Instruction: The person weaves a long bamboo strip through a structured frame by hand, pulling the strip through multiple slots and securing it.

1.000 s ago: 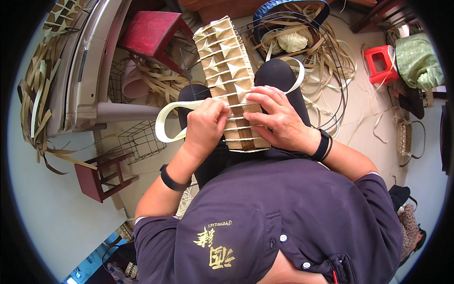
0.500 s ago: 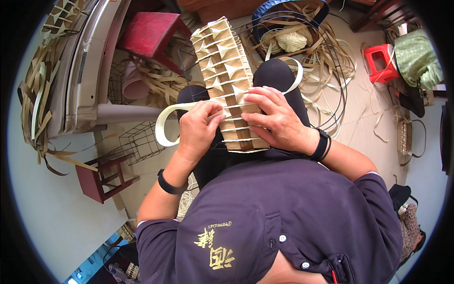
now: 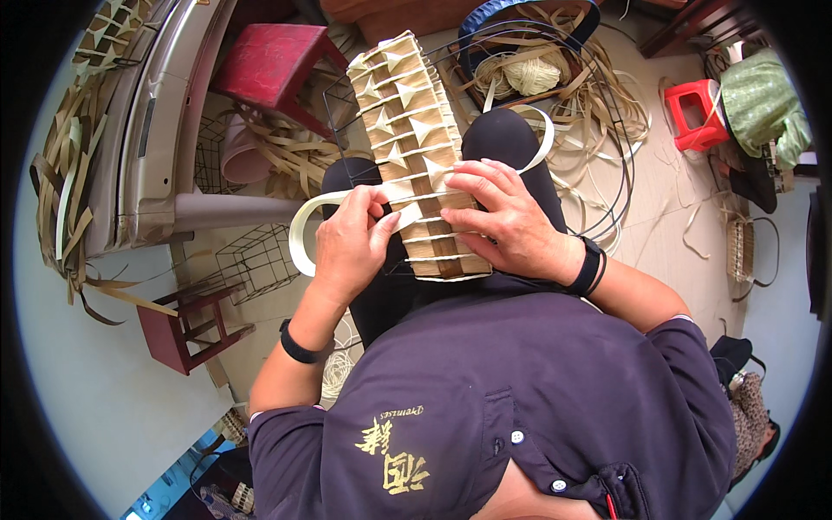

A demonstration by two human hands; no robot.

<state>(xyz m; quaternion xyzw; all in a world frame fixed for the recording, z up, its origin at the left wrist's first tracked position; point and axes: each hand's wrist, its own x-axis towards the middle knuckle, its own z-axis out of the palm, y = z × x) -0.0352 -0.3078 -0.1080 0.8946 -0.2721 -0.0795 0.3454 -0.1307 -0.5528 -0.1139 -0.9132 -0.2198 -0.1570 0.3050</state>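
Observation:
A long woven basket (image 3: 422, 139), covered in tan strips with light cord ribs and pointed cream folds, lies lengthwise over my dark-trousered knees. My left hand (image 3: 348, 244) is closed at its left edge, pinching the end of a cream flat strip (image 3: 302, 238) between thumb and fingers. That strip loops out to the left, and its tip lies across the basket's brown centre band. My right hand (image 3: 513, 215) grips the basket's right side, fingers laid over the top. Another strip loop (image 3: 548, 143) curves out beyond it. What lies under the right fingers is hidden.
Past my knees, a tray of cord balls (image 3: 533, 74) sits among loose strips and dark wire hoops. A red stool (image 3: 270, 65) stands far left, a dark red stool (image 3: 186, 328) nearer. Wire frames (image 3: 256, 256) lie left; a red plastic stool (image 3: 696, 114) stands right.
My left hand has shifted slightly left and down, drawing the strip's end with it, so more of the tip shows. The right hand and basket have hardly moved.

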